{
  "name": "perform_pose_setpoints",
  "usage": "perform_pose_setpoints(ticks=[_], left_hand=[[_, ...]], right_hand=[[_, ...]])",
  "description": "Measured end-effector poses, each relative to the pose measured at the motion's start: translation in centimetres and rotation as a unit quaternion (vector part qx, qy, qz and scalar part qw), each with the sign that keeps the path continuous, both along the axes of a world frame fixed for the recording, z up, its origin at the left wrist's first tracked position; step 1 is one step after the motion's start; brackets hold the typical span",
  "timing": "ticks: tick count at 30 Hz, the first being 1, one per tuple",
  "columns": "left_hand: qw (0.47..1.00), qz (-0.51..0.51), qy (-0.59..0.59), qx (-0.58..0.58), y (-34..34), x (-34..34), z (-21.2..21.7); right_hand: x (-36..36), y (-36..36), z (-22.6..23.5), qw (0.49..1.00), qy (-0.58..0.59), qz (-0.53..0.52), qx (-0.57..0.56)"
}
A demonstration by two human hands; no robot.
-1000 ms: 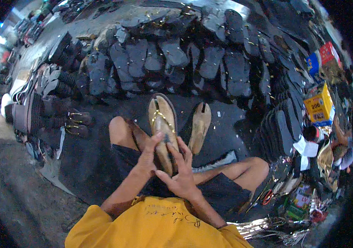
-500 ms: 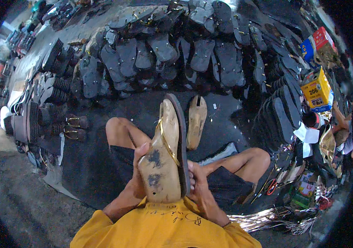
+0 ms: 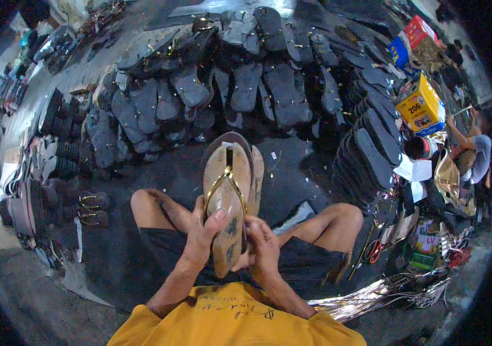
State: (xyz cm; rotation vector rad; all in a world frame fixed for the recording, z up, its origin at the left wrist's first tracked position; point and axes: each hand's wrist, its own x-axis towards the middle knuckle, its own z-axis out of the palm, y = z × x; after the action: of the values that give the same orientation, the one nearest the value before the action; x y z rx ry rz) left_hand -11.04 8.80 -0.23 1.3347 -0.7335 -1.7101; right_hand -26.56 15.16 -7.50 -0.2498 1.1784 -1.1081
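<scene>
A: Hand state?
B: Left hand (image 3: 201, 230) is pinching the wooden shoe last (image 3: 228, 233). Thumb pressed on its top face just below the gold V-strap (image 3: 236, 187), fingers wrapped around the left edge. Right hand (image 3: 264, 248): fingers curled at the right side toward the heel, thumb pointing in under it. Can't tell if it's pinching or only bracing.

A: Where's the last sitting?
B: Held up between both hands, in front of the yellow shirt (image 3: 234, 320). Toe points away from the wearer, heel toward them. Dark sandal sole (image 3: 231, 137) shows past the toe, behind the wood. Strap straddles the last, 2 legs running down from the toe slot.

A: Behind it?
B: 2nd wooden last (image 3: 258, 173), partly covered by the held last; its right side shows. Black mat (image 3: 315, 179) underneath.

A: Rest of the station?
B: Rows of black soles (image 3: 246, 86) along the mat's far side. Leaning stack of soles (image 3: 375, 153) to the right. 2 gold-strapped sandals (image 3: 91, 218) off left. Scissors with red handles (image 3: 375, 249) near the right knee (image 3: 347, 219). Bundle of shiny strips (image 3: 361, 297) lower right. Far right: yellow box (image 3: 421, 109), red-and-blue box (image 3: 416, 40) beyond it, gold sheet (image 3: 447, 176) nearer, co-worker (image 3: 476, 155) seated just beside the sheet.
</scene>
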Motion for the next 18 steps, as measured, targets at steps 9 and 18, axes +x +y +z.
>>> perform_pose_setpoints(ticks=[9, 18], left_hand=[[0.956, -0.102, -0.238, -0.138, 1.6, 1.9, 1.6], [0.939, -0.186, -0.035, -0.288, 2.2, 2.8, 3.6]], right_hand=[[-3.2, -1.3, 4.9, 0.967, -0.088, 0.167, -0.173], [-5.0, 0.7, 6.1, 0.942, -0.298, 0.152, -0.022]])
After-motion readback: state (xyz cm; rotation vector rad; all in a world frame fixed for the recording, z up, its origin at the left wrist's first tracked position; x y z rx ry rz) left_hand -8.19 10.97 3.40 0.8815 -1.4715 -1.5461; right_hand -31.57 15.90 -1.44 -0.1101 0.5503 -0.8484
